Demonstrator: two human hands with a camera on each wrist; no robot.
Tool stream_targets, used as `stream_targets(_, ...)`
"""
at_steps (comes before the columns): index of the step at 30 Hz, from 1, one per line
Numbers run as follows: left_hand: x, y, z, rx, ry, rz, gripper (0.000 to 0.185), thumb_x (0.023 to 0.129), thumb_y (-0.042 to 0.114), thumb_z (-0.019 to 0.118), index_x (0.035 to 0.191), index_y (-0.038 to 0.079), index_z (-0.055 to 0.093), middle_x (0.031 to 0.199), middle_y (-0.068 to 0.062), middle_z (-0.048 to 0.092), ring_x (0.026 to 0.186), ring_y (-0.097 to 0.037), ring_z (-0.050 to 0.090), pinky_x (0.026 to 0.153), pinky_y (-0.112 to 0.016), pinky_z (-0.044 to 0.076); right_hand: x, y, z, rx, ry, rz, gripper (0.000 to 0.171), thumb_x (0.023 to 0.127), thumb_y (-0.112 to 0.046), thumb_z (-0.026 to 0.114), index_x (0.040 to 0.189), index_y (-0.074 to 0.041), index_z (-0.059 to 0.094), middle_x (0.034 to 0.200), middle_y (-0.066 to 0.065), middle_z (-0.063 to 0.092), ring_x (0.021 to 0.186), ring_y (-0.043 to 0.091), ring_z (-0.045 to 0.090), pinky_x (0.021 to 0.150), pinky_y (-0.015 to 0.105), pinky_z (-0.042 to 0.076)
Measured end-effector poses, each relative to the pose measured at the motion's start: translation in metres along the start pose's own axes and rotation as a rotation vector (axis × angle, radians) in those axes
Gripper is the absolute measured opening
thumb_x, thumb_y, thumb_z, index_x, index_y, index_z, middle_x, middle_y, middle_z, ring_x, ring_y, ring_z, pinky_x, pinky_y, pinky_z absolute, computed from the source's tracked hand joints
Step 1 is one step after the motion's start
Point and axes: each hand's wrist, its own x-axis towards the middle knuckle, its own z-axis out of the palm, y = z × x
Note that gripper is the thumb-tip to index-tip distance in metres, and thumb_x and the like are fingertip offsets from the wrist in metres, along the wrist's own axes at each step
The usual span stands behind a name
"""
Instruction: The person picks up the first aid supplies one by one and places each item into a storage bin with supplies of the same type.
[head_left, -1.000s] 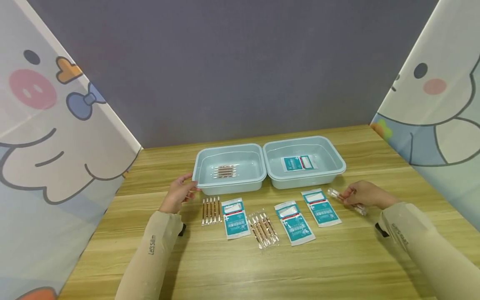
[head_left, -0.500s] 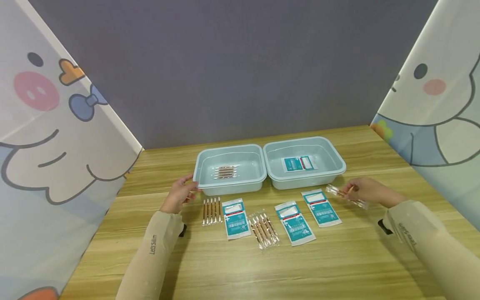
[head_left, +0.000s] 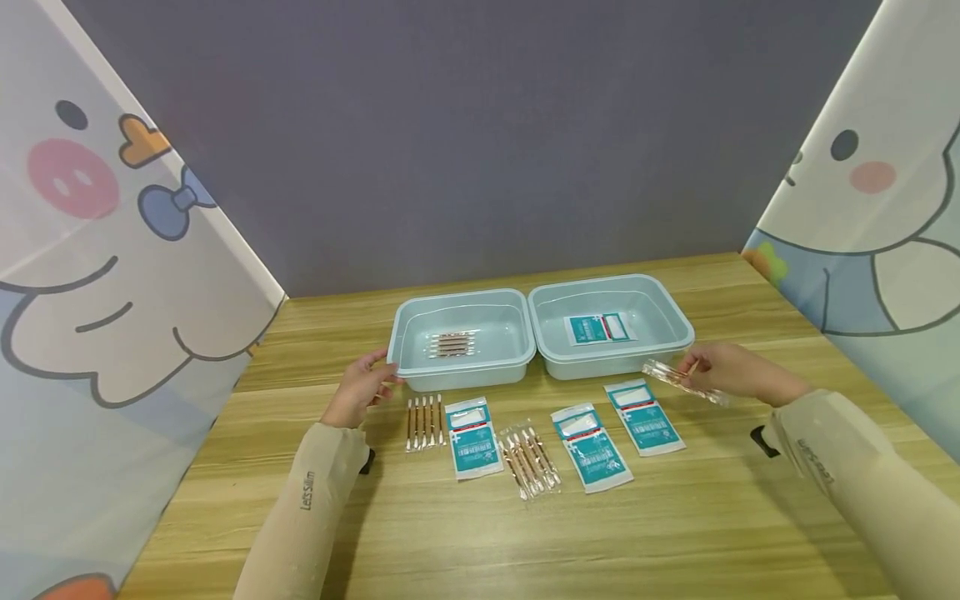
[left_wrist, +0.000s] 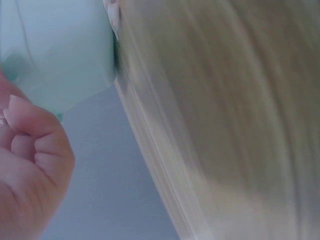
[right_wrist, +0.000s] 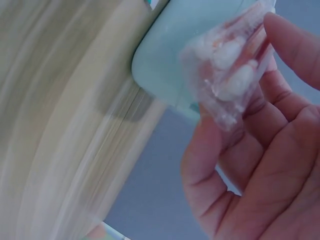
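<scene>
My right hand (head_left: pixel 723 371) pinches a clear packet of cotton swabs (head_left: pixel 667 375) between thumb and fingers, raised just in front of the right tub. White cotton tips show through the wrapper of this packet (right_wrist: pixel 230 65) in the right wrist view. My left hand (head_left: pixel 358 390) grips the front left corner of the left light blue plastic tub (head_left: pixel 465 377), thumb and fingers at its rim. In that tub lies a packet of cotton swabs (head_left: pixel 452 343). A teal and white medical packet (head_left: pixel 600 328) lies in the right tub (head_left: pixel 611 367).
On the wooden table (head_left: pixel 465 542), in front of the tubs, lie a swab packet (head_left: pixel 425 423), a teal packet (head_left: pixel 474 437), another swab packet (head_left: pixel 528 458) and two more teal packets, one central (head_left: pixel 592 447), one right (head_left: pixel 645 417). A grey partition (head_left: pixel 480 150) stands behind.
My right hand has lifted the swab packet off the table and moved it a little left and toward the right tub. The left hand stays at its tub's corner.
</scene>
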Motion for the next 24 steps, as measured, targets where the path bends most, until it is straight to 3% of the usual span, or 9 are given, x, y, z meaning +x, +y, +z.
stream_targets(7, 0.000, 0.001, 0.001, -0.006, -0.003, 0.007, 0.053, 0.100, 0.015, 0.052, 0.147, 0.003, 0.034, 0.079, 0.002, 0.067, 0.056, -0.010, 0.054, 0.057, -0.025, 0.040, 0.004, -0.005, 0.000, -0.002, 0.006, 0.016, 0.015, 0.088, -0.006, 0.065, 0.096, 0.006, 0.062, 0.080, 0.001, 0.061, 0.073, 0.015, 0.053, 0.064, 0.030, 0.046)
stream_targets(24, 0.001, -0.001, 0.001, -0.018, 0.013, 0.012, 0.051, 0.099, 0.014, 0.053, 0.146, 0.003, 0.036, 0.082, -0.001, 0.068, 0.055, -0.010, 0.052, 0.056, -0.024, 0.041, 0.020, -0.027, 0.000, 0.005, 0.003, -0.003, 0.015, 0.089, -0.006, 0.064, 0.098, 0.006, 0.061, 0.073, 0.002, 0.060, 0.066, 0.015, 0.051, 0.060, 0.030, 0.044)
